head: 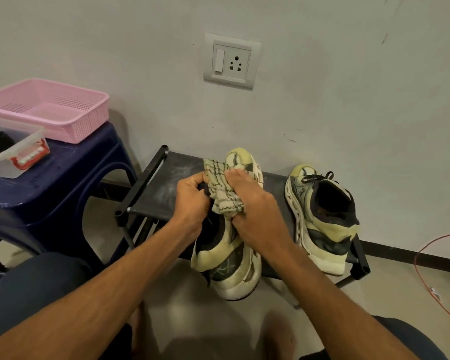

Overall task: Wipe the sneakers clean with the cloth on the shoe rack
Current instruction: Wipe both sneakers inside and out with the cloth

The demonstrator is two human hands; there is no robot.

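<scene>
On the shoe rack, middle: one sneaker (229, 261), toe toward the wall, heel out past the near edge. Whether its sole rested on the rack could not be told.
Shoe rack (156, 193): one, dark and low, against the wall, with pale dusty smears on its top.
Cloth (222, 188): one, cream with dark wavy stripes, bunched over the forefoot of that sneaker.
Left hand (192, 196): fingers curled round the sneaker's left side near the collar, steadying it.
Right hand (255, 211): fingers curled round the cloth, pressing it onto the upper.
Second sneaker (320, 216): one, upright at the right end of the rack, apart from both hands.
Step in hand: judged to be wiping the first sneaker's upper.
Method note: the left grip should be kept firm so the overhanging shoe does not roll. The cloth should be refolded to a fresh face and worked from toe to heel, then into the sole's cut-outs.
Count: sneakers, two; cloth, one; hands, two.
Left of the rack: one blue stool (70, 178), carrying one pink basket (63, 110) and one clear box (13, 157).
Wall: one socket plate (231, 61).
Floor, far right: one red cable (426, 268).
</scene>
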